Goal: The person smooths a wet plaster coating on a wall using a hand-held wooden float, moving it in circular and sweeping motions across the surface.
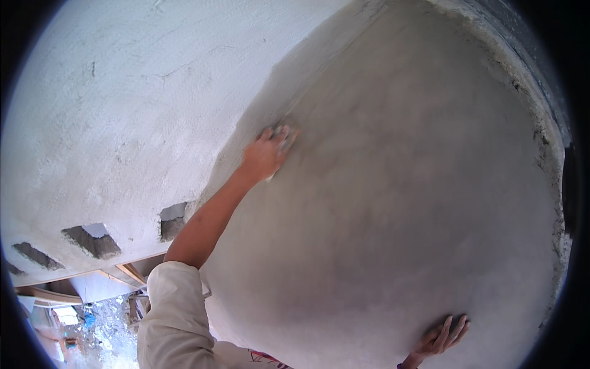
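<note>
The left hand (265, 154) is stretched up against the plaster (393, 203), its fingers clenched over a small pale pad (284, 142) that is pressed flat on the grey coat. Only a corner and an edge of the pad show past the fingers, so its kind is hard to tell. It sits right at the boundary where the smooth grey plaster meets the older, rougher white wall (123, 104) to the left. The forearm is bare, and a cream sleeve (175, 313) bunches at the upper arm near the lower edge.

Low on the right, the right hand (441, 337) lies released and flat on the plaster with fingers spread, holding nothing, well apart from the left hand.

In the white wall, lower left, there is a row of rectangular holes (92, 240). Below them, planks (132, 273) cross at an angle, with rubble far beneath. Along the right rim the plaster ends in a ragged dark edge (547, 154)
</note>
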The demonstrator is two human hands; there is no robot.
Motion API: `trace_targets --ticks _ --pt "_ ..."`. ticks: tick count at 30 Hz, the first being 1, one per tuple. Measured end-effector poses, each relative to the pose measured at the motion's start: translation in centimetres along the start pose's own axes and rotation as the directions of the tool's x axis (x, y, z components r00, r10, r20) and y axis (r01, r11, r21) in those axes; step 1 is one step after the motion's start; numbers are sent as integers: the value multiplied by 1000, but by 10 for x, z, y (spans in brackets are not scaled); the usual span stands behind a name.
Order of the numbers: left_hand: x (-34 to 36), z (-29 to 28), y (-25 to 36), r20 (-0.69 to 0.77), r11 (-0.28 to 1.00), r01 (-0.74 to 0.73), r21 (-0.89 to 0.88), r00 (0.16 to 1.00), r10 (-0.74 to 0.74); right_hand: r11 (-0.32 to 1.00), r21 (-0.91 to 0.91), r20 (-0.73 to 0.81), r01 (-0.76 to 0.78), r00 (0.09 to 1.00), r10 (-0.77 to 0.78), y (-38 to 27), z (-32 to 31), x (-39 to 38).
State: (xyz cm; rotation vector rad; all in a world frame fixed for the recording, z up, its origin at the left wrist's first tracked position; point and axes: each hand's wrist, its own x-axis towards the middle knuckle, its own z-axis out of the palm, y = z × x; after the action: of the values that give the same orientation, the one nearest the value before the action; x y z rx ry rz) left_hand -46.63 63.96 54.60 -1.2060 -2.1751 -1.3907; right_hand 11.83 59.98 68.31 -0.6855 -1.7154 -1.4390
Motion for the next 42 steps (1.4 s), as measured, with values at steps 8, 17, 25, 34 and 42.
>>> trace_targets --ticks 8,17,25,34,42 --pt "-24 -18 13 -41 973 -8 -231 999 -2 998 60 -4 5 1000 -4 2 2 -8" --pt "234 -137 180 -488 911 -395 -115 822 295 996 94 -3 5 1000 -4 -3 3 -2" --pt "209 -97 155 -357 936 -350 32 871 338 997 71 -24 -3 1000 4 -2 4 -4" --pt "30 -20 30 -23 1000 -18 4 1000 18 999 43 -59 1 998 2 -19 -1 9" --pt "-110 62 -90 175 988 152 26 972 -155 1000 19 -33 4 999 -3 -5 9 -6"
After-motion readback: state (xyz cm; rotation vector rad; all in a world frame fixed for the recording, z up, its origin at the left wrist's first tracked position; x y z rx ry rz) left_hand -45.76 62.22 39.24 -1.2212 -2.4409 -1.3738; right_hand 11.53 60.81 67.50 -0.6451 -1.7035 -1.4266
